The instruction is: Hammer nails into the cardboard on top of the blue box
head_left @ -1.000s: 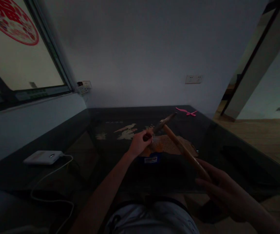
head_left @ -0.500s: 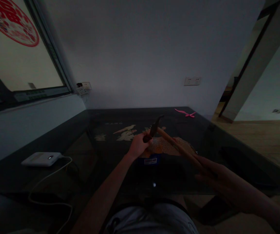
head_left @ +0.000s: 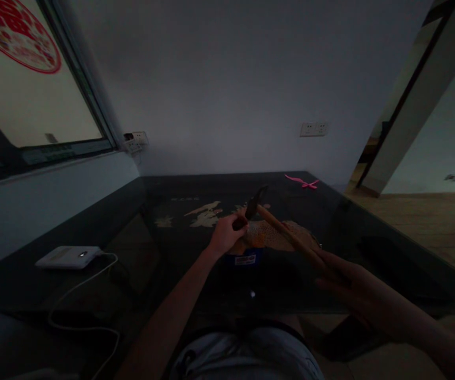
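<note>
The dark, glossy table (head_left: 211, 184) shows a pale bird-and-flower picture (head_left: 204, 214) on its surface. A white device (head_left: 68, 257) lies at left, its cable (head_left: 80, 283) trailing off the near edge; a pink ribbon (head_left: 305, 183) lies far right, and a speckled brown piece (head_left: 269, 232) near the middle.

No readable text — white label (head_left: 245, 259) blurred

- The right hand (head_left: 354, 285) grips a hammer (head_left: 290, 237) by its wooden handle.
- The left hand (head_left: 227, 232) has bent fingers, right by the dark hammer head — too dark to tell what they pinch.
- Under the hammer is a brown spotty thing (head_left: 269, 235), with a blue box (head_left: 229, 260) just in front.
- On the dark table (head_left: 195, 184): a white power bank (head_left: 67, 257) with a cord (head_left: 79, 328), a bird picture (head_left: 207, 215), and — far back — a pink ribbon (head_left: 310, 185).
</note>
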`<state>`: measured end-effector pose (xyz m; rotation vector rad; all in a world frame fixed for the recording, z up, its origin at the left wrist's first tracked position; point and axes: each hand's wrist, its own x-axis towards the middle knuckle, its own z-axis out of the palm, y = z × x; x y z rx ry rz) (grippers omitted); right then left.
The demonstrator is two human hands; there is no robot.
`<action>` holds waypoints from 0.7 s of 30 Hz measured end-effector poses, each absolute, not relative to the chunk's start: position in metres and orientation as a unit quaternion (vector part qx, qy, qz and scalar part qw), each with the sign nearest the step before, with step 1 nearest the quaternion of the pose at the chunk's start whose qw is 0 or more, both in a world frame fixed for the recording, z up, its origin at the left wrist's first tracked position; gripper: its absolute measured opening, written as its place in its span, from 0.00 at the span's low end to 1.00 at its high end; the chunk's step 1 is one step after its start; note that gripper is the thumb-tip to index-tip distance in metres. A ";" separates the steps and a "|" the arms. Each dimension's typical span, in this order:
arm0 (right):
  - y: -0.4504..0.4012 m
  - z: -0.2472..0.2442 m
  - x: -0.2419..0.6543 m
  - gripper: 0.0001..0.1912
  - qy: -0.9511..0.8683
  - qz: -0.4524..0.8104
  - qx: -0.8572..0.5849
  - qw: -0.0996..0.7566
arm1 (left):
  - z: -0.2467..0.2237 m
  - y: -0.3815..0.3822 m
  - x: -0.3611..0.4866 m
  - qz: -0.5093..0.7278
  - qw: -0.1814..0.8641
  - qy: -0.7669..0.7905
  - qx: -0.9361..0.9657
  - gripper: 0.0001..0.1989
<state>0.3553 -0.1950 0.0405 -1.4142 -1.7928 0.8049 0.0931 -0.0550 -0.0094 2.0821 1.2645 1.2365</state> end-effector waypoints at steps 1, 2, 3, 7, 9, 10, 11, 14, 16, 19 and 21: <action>-0.195 0.041 0.355 0.22 -0.691 0.306 -0.550 0.356 | -0.010 -0.054 0.093 0.445 0.204 0.451 0.746 0.03; -0.196 0.041 0.355 0.24 -0.689 0.301 -0.552 0.361 | -0.011 -0.054 0.093 0.447 0.206 0.448 0.746 0.03; -0.196 0.041 0.355 0.26 -0.687 0.297 -0.554 0.364 | -0.011 -0.054 0.093 0.449 0.209 0.445 0.746 0.03; -0.195 0.038 0.355 0.23 -0.697 0.307 -0.544 0.352 | -0.009 -0.055 0.093 0.442 0.209 0.452 0.746 0.03; -0.194 0.038 0.355 0.21 -0.703 0.313 -0.538 0.344 | -0.008 -0.056 0.093 0.435 0.204 0.459 0.747 0.03; -0.194 0.038 0.355 0.21 -0.702 0.313 -0.539 0.346 | -0.008 -0.056 0.093 0.434 0.207 0.458 0.748 0.03; -0.194 0.038 0.355 0.22 -0.698 0.313 -0.541 0.350 | -0.009 -0.056 0.093 0.435 0.211 0.453 0.749 0.03; -0.195 0.037 0.356 0.24 -0.687 0.317 -0.553 0.351 | -0.011 -0.054 0.093 0.439 0.221 0.439 0.752 0.03; -0.195 0.035 0.356 0.23 -0.692 0.320 -0.551 0.339 | -0.011 -0.054 0.092 0.437 0.221 0.439 0.753 0.03; -0.195 0.035 0.356 0.20 -0.699 0.314 -0.549 0.335 | -0.011 -0.054 0.092 0.432 0.212 0.451 0.752 0.03; -0.195 0.037 0.356 0.21 -0.700 0.301 -0.555 0.335 | -0.010 -0.055 0.092 0.430 0.206 0.457 0.751 0.04</action>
